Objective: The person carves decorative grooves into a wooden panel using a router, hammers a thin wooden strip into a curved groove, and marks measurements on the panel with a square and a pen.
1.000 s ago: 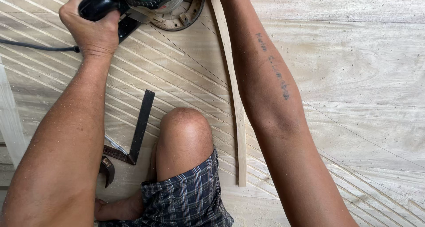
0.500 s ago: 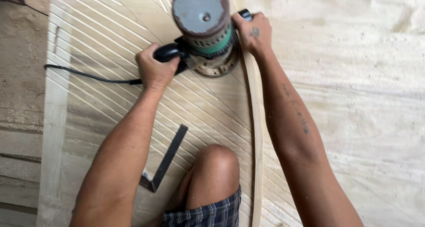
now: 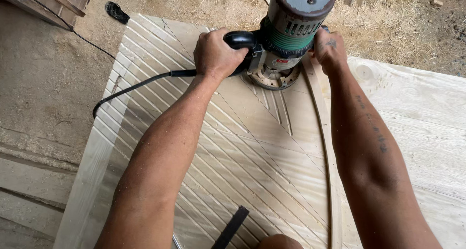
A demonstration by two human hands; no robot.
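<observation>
wooden panel (image 3: pixel 272 147) under router (image 3: pixel 286 33); both hands grip it.

A dirt floor (image 3: pixel 43 93) strewn with sawdust fills the left and top of the frame, with a dark sandal (image 3: pixel 117 11) lying at upper left. On it rests a grooved wooden panel (image 3: pixel 242 152) across the centre, carrying a router (image 3: pixel 286 35) at top centre, a thin curved wooden strip (image 3: pixel 331 181) right of centre, and a black square (image 3: pixel 232 227) at the bottom edge.
</observation>
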